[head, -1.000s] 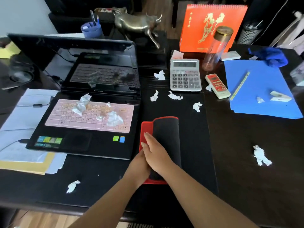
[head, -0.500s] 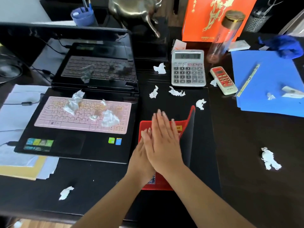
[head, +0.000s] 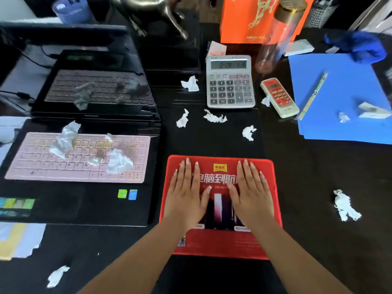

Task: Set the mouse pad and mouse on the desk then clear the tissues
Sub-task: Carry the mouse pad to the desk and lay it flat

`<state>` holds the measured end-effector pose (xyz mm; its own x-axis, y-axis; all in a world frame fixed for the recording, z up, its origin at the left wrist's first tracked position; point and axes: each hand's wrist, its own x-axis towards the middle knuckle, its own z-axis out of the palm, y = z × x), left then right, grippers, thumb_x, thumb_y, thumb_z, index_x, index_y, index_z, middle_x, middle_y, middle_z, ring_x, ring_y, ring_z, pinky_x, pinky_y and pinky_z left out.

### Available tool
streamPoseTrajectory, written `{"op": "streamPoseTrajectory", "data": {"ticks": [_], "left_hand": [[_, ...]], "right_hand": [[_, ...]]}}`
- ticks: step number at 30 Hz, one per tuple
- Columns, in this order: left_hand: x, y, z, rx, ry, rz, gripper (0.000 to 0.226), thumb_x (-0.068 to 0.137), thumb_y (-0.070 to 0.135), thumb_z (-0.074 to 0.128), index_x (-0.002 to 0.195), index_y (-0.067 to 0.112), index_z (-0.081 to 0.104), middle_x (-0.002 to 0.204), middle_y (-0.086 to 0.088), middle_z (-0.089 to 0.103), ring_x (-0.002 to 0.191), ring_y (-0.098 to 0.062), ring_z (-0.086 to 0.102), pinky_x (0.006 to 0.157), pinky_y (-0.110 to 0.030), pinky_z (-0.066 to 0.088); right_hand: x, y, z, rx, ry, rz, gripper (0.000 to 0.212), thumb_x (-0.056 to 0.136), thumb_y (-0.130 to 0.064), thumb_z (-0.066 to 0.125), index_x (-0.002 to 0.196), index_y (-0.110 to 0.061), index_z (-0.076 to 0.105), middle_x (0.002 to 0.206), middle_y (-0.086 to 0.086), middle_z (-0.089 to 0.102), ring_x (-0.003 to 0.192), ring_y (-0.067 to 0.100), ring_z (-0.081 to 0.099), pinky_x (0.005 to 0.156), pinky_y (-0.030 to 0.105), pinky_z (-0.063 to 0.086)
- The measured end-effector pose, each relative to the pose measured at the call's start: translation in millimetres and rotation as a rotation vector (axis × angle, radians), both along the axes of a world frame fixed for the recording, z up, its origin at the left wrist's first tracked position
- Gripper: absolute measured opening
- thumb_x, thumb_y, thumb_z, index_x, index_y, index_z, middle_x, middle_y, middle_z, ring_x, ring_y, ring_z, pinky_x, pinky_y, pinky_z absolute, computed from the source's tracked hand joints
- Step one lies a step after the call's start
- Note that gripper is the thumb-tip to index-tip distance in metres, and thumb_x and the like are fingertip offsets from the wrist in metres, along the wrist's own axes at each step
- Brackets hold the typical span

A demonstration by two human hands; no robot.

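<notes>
Both hands, left hand and right hand, press flat (fingers spread, gripping nothing) on the mouse pad.

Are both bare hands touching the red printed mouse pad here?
Touching. The head view shows the left hand and right hand lying flat, fingers spread, directly on the red printed mouse pad, with no gap visible under either palm.

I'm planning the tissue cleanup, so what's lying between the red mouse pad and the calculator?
In the head view, three crumpled tissues lie on the dark desk between the red mouse pad and the calculator.
</notes>
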<state>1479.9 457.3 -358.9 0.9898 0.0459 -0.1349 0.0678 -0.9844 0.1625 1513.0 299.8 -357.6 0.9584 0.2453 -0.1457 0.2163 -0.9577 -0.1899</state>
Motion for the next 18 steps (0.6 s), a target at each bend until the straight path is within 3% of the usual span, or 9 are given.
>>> {"op": "streamPoseTrajectory", "data": {"ticks": [2, 5, 7, 9, 11, 13, 16, 18], "left_hand": [[1.4, -0.8, 0.1, -0.021, 0.063, -0.03, 0.083, 0.065, 0.059, -0.036, 0.135, 0.014, -0.03, 0.142, -0.008, -0.033, 0.131, -0.02, -0.034, 0.111, -0.031, -0.023], [0.9, -2.0, 0.1, -0.038, 0.031, -0.014, 0.089, 0.063, 0.061, -0.039, 0.137, 0.013, -0.025, 0.144, -0.008, -0.029, 0.135, -0.02, -0.027, 0.113, -0.03, -0.02], [-0.1, -5.6, 0.9, 0.019, -0.016, 0.015, 0.089, 0.078, 0.058, -0.028, 0.145, 0.006, -0.001, 0.153, -0.018, -0.004, 0.143, -0.025, -0.001, 0.118, -0.031, -0.009], [-8.4, -10.2, 1.1, -0.016, 0.022, 0.072, 0.071, 0.095, 0.044, -0.001, 0.14, -0.001, 0.032, 0.147, -0.026, 0.034, 0.14, -0.029, 0.027, 0.117, -0.032, 0.002], [-25.4, -12.4, -6.3, -0.008, 0.026, 0.021, 0.059, 0.093, 0.036, 0.022, 0.139, -0.002, 0.031, 0.147, -0.023, 0.034, 0.147, -0.025, 0.004, 0.115, -0.033, 0.0], [-39.4, -11.5, -8.6, 0.001, -0.003, 0.036, 0.06, 0.093, 0.036, 0.023, 0.141, -0.001, 0.026, 0.148, -0.022, 0.033, 0.146, -0.022, -0.009, 0.116, -0.033, -0.001], [-41.4, -7.9, -4.3, -0.013, 0.033, 0.093, 0.063, 0.098, 0.04, 0.004, 0.136, -0.001, 0.031, 0.14, -0.025, 0.046, 0.137, -0.031, 0.036, 0.114, -0.029, 0.0], [-42.9, -1.4, 0.4, -0.008, 0.039, 0.093, 0.066, 0.097, 0.041, 0.004, 0.135, -0.003, 0.036, 0.137, -0.024, 0.049, 0.129, -0.032, 0.046, 0.113, -0.028, 0.001]], "right_hand": [[-1.6, -5.1, -2.5, 0.0, 0.004, -0.024, 0.084, 0.069, -0.06, -0.037, 0.136, -0.013, -0.017, 0.156, 0.004, -0.001, 0.139, 0.011, -0.01, 0.111, 0.028, -0.015], [-1.3, -0.6, -3.5, -0.004, -0.003, -0.052, 0.088, 0.064, -0.059, -0.042, 0.135, -0.013, -0.02, 0.157, 0.004, -0.003, 0.143, 0.016, -0.006, 0.111, 0.031, -0.013], [-4.2, 6.7, -0.4, 0.01, -0.033, -0.09, 0.087, 0.074, -0.057, -0.033, 0.141, -0.009, -0.005, 0.156, 0.008, 0.011, 0.143, 0.02, 0.008, 0.112, 0.031, -0.01], [-17.8, 23.8, 9.7, 0.09, -0.01, -0.098, 0.074, 0.093, -0.048, -0.006, 0.139, -0.003, 0.03, 0.145, 0.013, 0.039, 0.135, 0.025, 0.033, 0.112, 0.032, 0.001], [-41.5, 40.8, 12.2, 0.169, 0.004, -0.005, 0.06, 0.098, -0.039, 0.007, 0.132, -0.005, 0.043, 0.136, 0.013, 0.051, 0.131, 0.024, 0.039, 0.11, 0.031, 0.005], [-61.0, 42.7, 10.3, 0.164, 0.027, 0.059, 0.061, 0.099, -0.041, 0.003, 0.13, -0.008, 0.043, 0.133, 0.01, 0.054, 0.13, 0.019, 0.033, 0.11, 0.031, 0.006], [-63.7, 19.3, 1.8, 0.082, 0.031, 0.034, 0.066, 0.098, -0.045, 0.003, 0.132, -0.007, 0.045, 0.137, 0.01, 0.05, 0.131, 0.018, 0.028, 0.11, 0.031, 0.006], [-60.3, -2.8, -0.1, 0.026, 0.033, -0.046, 0.067, 0.097, -0.046, 0.003, 0.136, -0.005, 0.039, 0.141, 0.01, 0.045, 0.134, 0.02, 0.03, 0.111, 0.031, 0.003]]}}
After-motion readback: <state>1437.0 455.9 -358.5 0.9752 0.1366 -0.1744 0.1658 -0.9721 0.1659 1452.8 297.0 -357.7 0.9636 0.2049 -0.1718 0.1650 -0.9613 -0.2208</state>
